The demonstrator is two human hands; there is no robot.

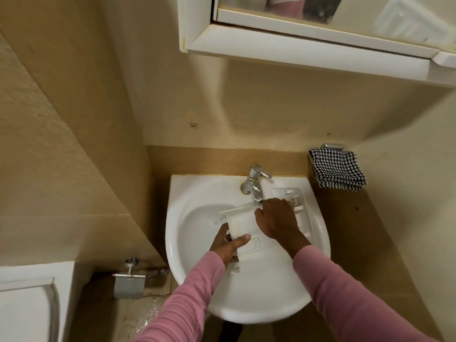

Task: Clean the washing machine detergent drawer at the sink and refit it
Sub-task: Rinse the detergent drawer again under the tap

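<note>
You're at the washing step: left hand grips the drawer over the sink, right hand covers its end by the tap, grip unclear; next, probably turn it.

White detergent drawer held over the sink basin, beneath the tap spout. The left hand grips its near end, thumb on top; the right hand lies palm-down on its far end.
</note>
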